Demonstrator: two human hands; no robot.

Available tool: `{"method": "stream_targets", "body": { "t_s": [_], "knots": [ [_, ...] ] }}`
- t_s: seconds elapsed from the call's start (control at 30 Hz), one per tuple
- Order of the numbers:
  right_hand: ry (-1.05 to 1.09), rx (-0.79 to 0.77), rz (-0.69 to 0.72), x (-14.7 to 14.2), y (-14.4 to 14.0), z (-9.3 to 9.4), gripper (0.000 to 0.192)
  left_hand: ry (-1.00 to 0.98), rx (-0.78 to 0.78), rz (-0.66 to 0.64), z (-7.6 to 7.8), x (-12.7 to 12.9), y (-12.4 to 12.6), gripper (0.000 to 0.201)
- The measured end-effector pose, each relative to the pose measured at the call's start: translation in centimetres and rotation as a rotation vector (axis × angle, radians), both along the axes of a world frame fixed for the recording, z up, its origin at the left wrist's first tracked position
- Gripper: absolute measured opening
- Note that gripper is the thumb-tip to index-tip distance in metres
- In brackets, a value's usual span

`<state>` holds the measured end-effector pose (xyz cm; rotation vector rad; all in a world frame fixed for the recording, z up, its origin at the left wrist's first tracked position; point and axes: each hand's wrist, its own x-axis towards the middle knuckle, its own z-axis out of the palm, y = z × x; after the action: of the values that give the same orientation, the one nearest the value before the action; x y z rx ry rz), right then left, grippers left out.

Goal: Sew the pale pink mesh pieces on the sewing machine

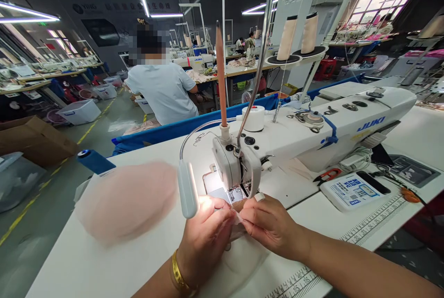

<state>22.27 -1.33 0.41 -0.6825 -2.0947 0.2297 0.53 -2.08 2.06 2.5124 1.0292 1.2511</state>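
Just in front of the needle area of a white sewing machine [347,124], both my hands pinch a piece of thin, pale sheer fabric [248,261]. My left hand [208,238], with a gold bangle at the wrist, is closed on its left side. Close beside it, my right hand [272,224] is closed on the same fabric and has a white band around one finger. The fabric hangs below the fingers onto the table. A grey lamp head [188,189] lights the spot above my left hand. To the left lies a blurred, rounded pink fabric piece [128,201].
Red-handled thread snips [326,176] and a white box [350,191] lie right of the machine. A pencil [220,71] stands upright on the machine head. Thread cones [287,39] rise behind. A blue cone [95,161] lies far left. A person in a light shirt [163,90] sits ahead.
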Motion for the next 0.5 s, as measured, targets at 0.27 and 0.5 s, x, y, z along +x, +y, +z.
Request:
{"method": "stream_targets", "body": {
  "t_s": [0.27, 0.5],
  "knots": [
    [-0.001, 0.017, -0.008, -0.07, -0.08, 0.53, 0.014, 0.002, 0.007, 0.008, 0.17, 0.09, 0.05, 0.023],
    [-0.013, 0.001, -0.006, -0.01, -0.17, 0.35, 0.014, 0.016, 0.074, 0.041, -0.28, 0.02, -0.04, 0.024]
  ]
}}
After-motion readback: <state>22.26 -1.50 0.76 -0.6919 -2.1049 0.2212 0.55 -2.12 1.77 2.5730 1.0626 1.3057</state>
